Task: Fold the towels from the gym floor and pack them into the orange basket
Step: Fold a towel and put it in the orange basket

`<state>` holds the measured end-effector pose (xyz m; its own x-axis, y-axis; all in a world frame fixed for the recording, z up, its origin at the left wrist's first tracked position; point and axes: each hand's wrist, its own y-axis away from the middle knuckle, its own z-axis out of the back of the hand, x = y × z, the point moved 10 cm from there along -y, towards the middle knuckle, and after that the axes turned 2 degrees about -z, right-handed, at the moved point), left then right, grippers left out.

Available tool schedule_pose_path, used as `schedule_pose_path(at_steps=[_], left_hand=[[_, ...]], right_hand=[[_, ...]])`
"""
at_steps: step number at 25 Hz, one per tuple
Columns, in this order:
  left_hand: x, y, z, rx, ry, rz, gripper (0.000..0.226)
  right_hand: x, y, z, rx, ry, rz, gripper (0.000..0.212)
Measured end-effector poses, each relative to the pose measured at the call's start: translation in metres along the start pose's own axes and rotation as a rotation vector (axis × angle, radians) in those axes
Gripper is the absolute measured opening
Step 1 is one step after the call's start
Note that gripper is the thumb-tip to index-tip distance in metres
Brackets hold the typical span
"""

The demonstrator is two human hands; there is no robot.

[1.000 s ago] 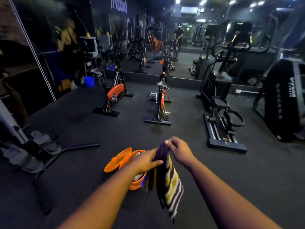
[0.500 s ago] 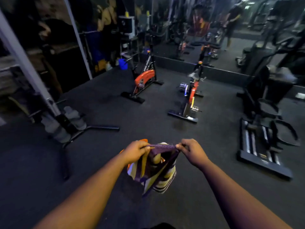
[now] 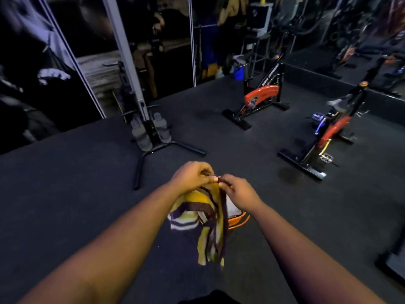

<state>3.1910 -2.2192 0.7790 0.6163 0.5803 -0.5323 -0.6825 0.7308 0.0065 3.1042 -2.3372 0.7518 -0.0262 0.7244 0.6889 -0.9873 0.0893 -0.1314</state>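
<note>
striped towel (image 3: 210, 218) pinched at top edge by left hand (image 3: 190, 177) and right hand (image 3: 237, 190), hands brought together, cloth hung above orange basket (image 3: 237, 220) on gym floor (image 3: 87, 183).

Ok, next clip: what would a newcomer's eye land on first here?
Both hands, left hand and right hand, meet at centre frame, pinching the top of a striped towel that hangs over the orange basket. Beyond them, an orange exercise bike stands on the dark floor, upper right.
</note>
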Motion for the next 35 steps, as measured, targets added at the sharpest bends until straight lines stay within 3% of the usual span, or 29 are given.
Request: schedule_pose_path(at_steps=[2, 4, 7, 9, 12, 16, 18, 20, 21, 22, 24, 26, 28, 29, 32, 33, 35], left_hand=[[0.022, 0.012, -0.005, 0.091, -0.268, 0.027, 0.025], [0.058, 0.027, -0.01, 0.165, -0.451, 0.145, 0.014], [0.105, 0.049, 0.003, 0.159, -0.355, 0.36, 0.013], [0.11, 0.05, 0.017, 0.067, -0.083, 0.391, 0.008], [0.067, 0.037, 0.032, -0.078, 0.497, 0.307, 0.017], [-0.02, 0.015, 0.016, 0.036, 0.679, 0.072, 0.013], [-0.026, 0.008, 0.026, -0.068, 0.613, 0.042, 0.011], [-0.013, 0.01, 0.042, -0.2, 0.486, 0.019, 0.019], [-0.004, 0.013, 0.042, -0.193, 0.449, 0.002, 0.028], [0.004, 0.018, 0.033, -0.116, 0.388, -0.005, 0.042], [0.018, 0.03, -0.002, 0.11, 0.164, -0.021, 0.07], [0.024, 0.04, -0.033, 0.231, 0.077, -0.013, 0.068], [0.028, 0.042, -0.042, 0.258, 0.085, 0.012, 0.047], [0.032, 0.042, -0.039, 0.241, 0.09, 0.025, 0.048], [0.026, 0.043, -0.02, 0.146, 0.294, 0.049, 0.088], [0.012, 0.039, -0.011, 0.108, 0.414, 0.01, 0.089], [-0.016, 0.028, 0.004, 0.034, 0.71, -0.048, 0.064]], right_hand=[[-0.007, -0.001, 0.02, -0.122, -0.188, -0.085, 0.012], [-0.012, 0.0, 0.041, -0.279, -0.309, -0.131, 0.021], [-0.029, 0.013, 0.073, -0.492, -0.311, -0.243, 0.026], [-0.048, 0.026, 0.091, -0.577, -0.22, -0.358, 0.039], [-0.044, 0.017, 0.074, -0.335, -0.003, -0.378, 0.056], [0.024, -0.01, 0.016, -0.002, 0.079, -0.164, 0.082], [0.036, -0.015, 0.013, -0.012, 0.078, -0.144, 0.064], [0.038, -0.012, 0.031, -0.135, -0.014, -0.118, 0.037], [0.035, -0.01, 0.043, -0.2, -0.116, -0.135, 0.026], [0.033, -0.009, 0.052, -0.238, -0.254, -0.15, 0.021], [0.045, -0.011, 0.053, -0.196, -0.496, -0.128, 0.028], [0.063, -0.018, 0.052, -0.167, -0.598, -0.093, 0.027], [0.071, -0.021, 0.063, -0.217, -0.682, -0.078, 0.02], [0.073, -0.021, 0.071, -0.245, -0.719, -0.056, 0.019], [0.082, -0.019, 0.076, -0.172, -0.823, 0.016, 0.022], [0.086, -0.02, 0.07, -0.112, -0.836, 0.008, 0.021], [0.087, -0.02, 0.061, -0.083, -0.77, -0.019, 0.017]])
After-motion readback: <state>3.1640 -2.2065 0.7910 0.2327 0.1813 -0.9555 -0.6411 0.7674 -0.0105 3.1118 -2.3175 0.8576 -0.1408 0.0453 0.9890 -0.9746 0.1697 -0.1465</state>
